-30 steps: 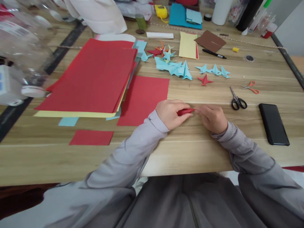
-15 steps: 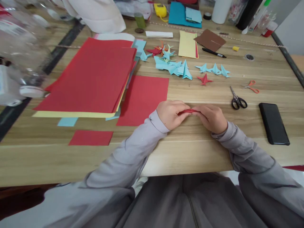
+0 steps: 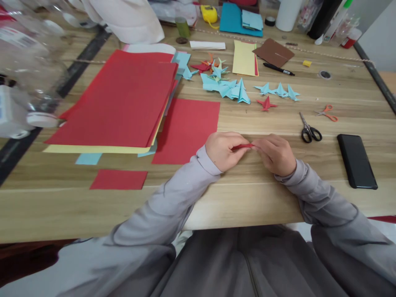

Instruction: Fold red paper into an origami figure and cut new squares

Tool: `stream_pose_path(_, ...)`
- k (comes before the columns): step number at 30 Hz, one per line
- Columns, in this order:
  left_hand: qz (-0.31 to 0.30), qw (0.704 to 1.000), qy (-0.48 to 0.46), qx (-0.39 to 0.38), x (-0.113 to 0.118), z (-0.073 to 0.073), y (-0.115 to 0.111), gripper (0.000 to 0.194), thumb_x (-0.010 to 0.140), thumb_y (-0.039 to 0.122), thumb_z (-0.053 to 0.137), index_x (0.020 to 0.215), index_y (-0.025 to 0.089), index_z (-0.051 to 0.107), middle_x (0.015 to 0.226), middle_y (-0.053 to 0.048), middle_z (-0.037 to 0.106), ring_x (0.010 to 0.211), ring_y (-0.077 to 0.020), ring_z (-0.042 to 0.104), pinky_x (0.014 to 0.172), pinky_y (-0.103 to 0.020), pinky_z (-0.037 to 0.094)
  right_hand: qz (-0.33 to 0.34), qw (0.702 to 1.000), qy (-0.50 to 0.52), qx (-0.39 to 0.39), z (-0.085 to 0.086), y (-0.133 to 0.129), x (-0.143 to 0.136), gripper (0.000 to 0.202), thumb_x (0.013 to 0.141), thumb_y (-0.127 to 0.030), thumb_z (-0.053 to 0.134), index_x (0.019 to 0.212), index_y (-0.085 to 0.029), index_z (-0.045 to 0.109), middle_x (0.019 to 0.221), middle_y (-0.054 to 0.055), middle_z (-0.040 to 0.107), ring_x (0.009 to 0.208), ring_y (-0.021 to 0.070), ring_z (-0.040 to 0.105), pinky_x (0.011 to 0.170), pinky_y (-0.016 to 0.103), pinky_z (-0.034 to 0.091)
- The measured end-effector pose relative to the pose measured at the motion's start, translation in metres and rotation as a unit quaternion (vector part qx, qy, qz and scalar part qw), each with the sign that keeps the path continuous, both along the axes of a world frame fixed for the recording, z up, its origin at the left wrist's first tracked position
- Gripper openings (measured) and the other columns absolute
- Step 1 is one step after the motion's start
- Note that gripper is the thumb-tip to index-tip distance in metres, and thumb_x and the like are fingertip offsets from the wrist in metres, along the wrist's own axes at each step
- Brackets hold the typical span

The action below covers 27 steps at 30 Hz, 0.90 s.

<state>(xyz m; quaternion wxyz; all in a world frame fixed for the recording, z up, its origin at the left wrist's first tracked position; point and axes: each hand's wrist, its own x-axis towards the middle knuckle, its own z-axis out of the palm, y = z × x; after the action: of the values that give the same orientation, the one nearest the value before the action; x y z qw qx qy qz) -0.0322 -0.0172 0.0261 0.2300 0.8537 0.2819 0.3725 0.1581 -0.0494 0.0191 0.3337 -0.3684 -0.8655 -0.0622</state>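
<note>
Between my two hands is a small folded piece of red paper (image 3: 243, 146), seen almost edge-on just above the table. My left hand (image 3: 225, 149) pinches it between thumb and fingers and covers much of it. At its right end, the fingertips of my right hand (image 3: 274, 153) are closed on the paper's tip. A red paper sheet (image 3: 190, 128) lies flat just left of my left hand. Beyond my hands sit a red origami crane (image 3: 266, 103), a row of light blue cranes (image 3: 280, 90) and a heap of blue folded cranes (image 3: 229, 87).
A big stack of red sheets (image 3: 120, 103) covers the left side, with a red paper strip (image 3: 119, 180) in front. To the right lie black scissors (image 3: 310, 131), orange scissors (image 3: 328, 113) and a black phone (image 3: 357, 161). Plastic bottles (image 3: 27, 62) stand at far left.
The red paper shows as a thinner edge between my hands, and my right fingertips have shifted slightly on its tip. Everything else lies as before.
</note>
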Motion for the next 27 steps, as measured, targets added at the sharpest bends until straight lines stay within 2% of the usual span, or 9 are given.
stream_pose_path(6, 0.024, 1.0, -0.003, 0.004, -0.0027, 0.0026, 0.0022, 0.015, 0.079, 0.026, 0.065, 0.087, 0.016, 0.073, 0.085, -0.008, 0.075, 0.074, -0.0166, 0.069, 0.067, -0.026, 0.053, -0.024, 0.999, 0.03, -0.019, -0.0003, 0.0029, 0.0009, 0.022, 0.096, -0.028, 0.044, 0.088, -0.018, 0.062, 0.074, 0.005, 0.07, 0.066, 0.0153, 0.062, 0.065, 0.026, 0.046)
stream_pose_path(10, 0.013, 1.0, -0.004, 0.002, -0.0041, 0.0014, 0.005, 0.015, 0.082, 0.026, 0.062, 0.087, 0.016, 0.073, 0.081, -0.007, 0.075, 0.071, -0.0152, 0.068, 0.065, -0.024, 0.052, -0.023, 0.999, 0.031, -0.038, 0.0002, 0.0021, 0.0023, 0.021, 0.096, -0.029, 0.044, 0.091, -0.017, 0.062, 0.073, 0.005, 0.07, 0.066, 0.0159, 0.062, 0.065, 0.027, 0.045)
stream_pose_path(15, -0.028, 1.0, 0.01, 0.009, -0.0034, 0.0016, 0.0056, 0.019, 0.086, 0.025, 0.058, 0.088, 0.014, 0.073, 0.077, -0.007, 0.074, 0.066, -0.0135, 0.066, 0.062, -0.023, 0.05, -0.008, 0.996, 0.014, -0.083, -0.0003, 0.002, 0.0025, 0.027, 0.094, -0.04, 0.047, 0.092, -0.017, 0.061, 0.078, 0.007, 0.07, 0.068, 0.0175, 0.062, 0.066, 0.029, 0.044)
stream_pose_path(20, -0.028, 0.999, 0.021, 0.013, -0.0034, 0.0012, 0.0068, 0.019, 0.086, 0.026, 0.058, 0.083, 0.014, 0.072, 0.071, -0.005, 0.072, 0.061, -0.012, 0.064, 0.059, -0.021, 0.048, 0.0, 0.994, 0.017, -0.104, -0.0048, 0.0033, 0.0019, 0.03, 0.098, -0.036, 0.039, 0.087, -0.017, 0.061, 0.075, 0.006, 0.07, 0.066, 0.0156, 0.061, 0.066, 0.028, 0.042)
stream_pose_path(23, -0.038, 0.999, 0.022, -0.008, -0.0036, 0.0016, 0.0068, 0.018, 0.086, 0.024, 0.058, 0.083, 0.013, 0.072, 0.069, -0.004, 0.071, 0.059, -0.011, 0.063, 0.058, -0.02, 0.047, 0.006, 0.994, 0.018, -0.104, -0.0064, 0.0033, 0.0022, 0.029, 0.098, -0.034, 0.039, 0.088, -0.017, 0.06, 0.073, 0.005, 0.068, 0.064, 0.0152, 0.06, 0.065, 0.027, 0.042)
stream_pose_path(27, -0.045, 0.995, 0.019, -0.084, -0.0036, 0.0022, 0.0059, 0.018, 0.086, 0.024, 0.057, 0.08, 0.014, 0.07, 0.064, -0.002, 0.069, 0.055, -0.0094, 0.061, 0.057, -0.02, 0.047, 0.014, 0.991, 0.022, -0.129, -0.0048, 0.0026, 0.0021, 0.03, 0.098, -0.034, 0.036, 0.089, -0.018, 0.059, 0.073, 0.004, 0.066, 0.065, 0.0145, 0.058, 0.064, 0.026, 0.041)
